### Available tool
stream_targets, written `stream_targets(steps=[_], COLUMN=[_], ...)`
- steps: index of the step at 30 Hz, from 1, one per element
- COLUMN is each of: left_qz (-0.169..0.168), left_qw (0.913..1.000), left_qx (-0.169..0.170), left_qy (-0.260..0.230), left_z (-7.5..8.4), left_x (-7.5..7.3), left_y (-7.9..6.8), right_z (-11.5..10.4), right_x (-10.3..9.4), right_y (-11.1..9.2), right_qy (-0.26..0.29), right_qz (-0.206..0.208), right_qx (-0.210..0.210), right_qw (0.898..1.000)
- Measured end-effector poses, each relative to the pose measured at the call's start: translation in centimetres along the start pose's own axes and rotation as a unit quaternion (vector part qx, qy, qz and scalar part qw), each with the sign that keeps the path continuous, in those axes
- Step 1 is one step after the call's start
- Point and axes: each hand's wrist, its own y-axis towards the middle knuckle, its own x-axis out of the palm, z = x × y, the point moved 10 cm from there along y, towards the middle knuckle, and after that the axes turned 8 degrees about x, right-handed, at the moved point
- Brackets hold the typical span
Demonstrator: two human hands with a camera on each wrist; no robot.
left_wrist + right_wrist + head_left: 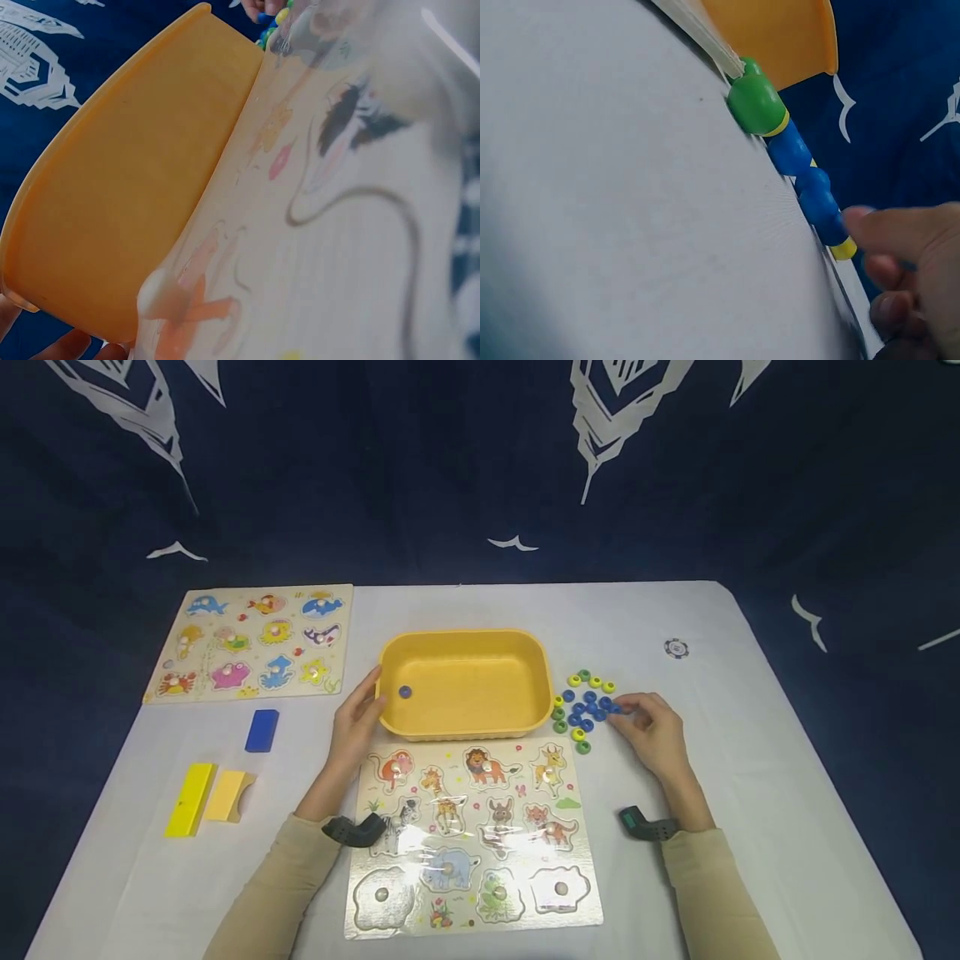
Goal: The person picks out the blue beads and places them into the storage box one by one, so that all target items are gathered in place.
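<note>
My left hand (351,731) holds the left end of a yellow plastic tray (465,727), its thumb at the rim. In the left wrist view its fingertips show at the lower edge of the tray (127,187). One blue bead (405,692) lies inside, towards the left. Just right of the tray, several blue, green and yellow beads (584,747) are bunched on the table. At the right side of this bunch my right hand (652,735) pinches a blue bead (616,709) between thumb and fingers. The right wrist view has the thumb right against the blue beads (817,202).
An animal puzzle board (517,852) with a shiny film lies in front of the tray. Far left is a sea-animal puzzle board (247,668). Nearer stand a blue block (262,731), a yellow block (191,800) and an arched block (227,796). A poker chip (676,648) lies back right.
</note>
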Motion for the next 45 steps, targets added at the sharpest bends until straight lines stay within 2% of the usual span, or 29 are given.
stream_targets(steps=[4, 6, 8, 12, 15, 18, 23, 26, 31, 33, 38, 45], left_qz=[0.001, 0.005, 0.007, 0.008, 0.009, 0.008, 0.009, 0.005, -0.001, -0.003, -0.007, -0.006], left_qw=[1.0, 1.0, 1.0, 1.0, 0.9999, 0.9998, 0.9998, 0.9999, 0.9998, 0.9999, 0.9997, 0.9996], left_qx=[0.001, 0.002, 0.002, 0.003, 0.004, 0.008, 0.01, 0.004, 0.0, 0.006, 0.02, 0.023], left_qy=[0.002, 0.0, 0.001, -0.002, -0.01, -0.017, -0.011, -0.014, -0.02, -0.015, -0.013, -0.015], left_z=[-0.9, -1.1, -1.3, -1.5, -1.6, -1.6, -1.6, -1.7, 0.2, 1.1, 1.6, 1.6], left_x=[0.0, 0.0, -0.1, -0.1, 0.0, 0.1, 0.1, 0.2, 0.4, 0.4, 0.4, 0.2], left_y=[0.3, 0.4, 0.4, 0.5, 0.5, 0.6, 0.6, 0.6, 0.1, 0.0, -0.1, -0.2], right_z=[-1.1, -2.4, -4.8, -11.7, -15.9, -19.2, -23.2, -24.2, -24.7, -24.7, -24.2, -24.4], right_x=[-0.3, 0.0, 0.5, 1.7, 3.7, 6.3, 11.1, 14.4, 18.6, 19.6, 21.4, 22.5], right_y=[1.0, 1.8, 2.5, 3.3, 3.8, 4.2, 3.9, 3.8, 3.6, 3.4, 2.6, 1.8], right_qy=[0.057, 0.082, 0.1, 0.115, 0.121, 0.122, 0.113, 0.11, 0.072, 0.045, -0.003, -0.014], right_qz=[0.013, 0.005, -0.017, -0.085, -0.13, -0.166, -0.223, -0.26, -0.288, -0.294, -0.319, -0.341], right_qx=[-0.031, -0.054, -0.073, -0.105, -0.135, -0.143, -0.144, -0.129, -0.132, -0.134, -0.112, -0.122], right_qw=[0.998, 0.995, 0.992, 0.984, 0.975, 0.968, 0.957, 0.95, 0.946, 0.945, 0.941, 0.932])
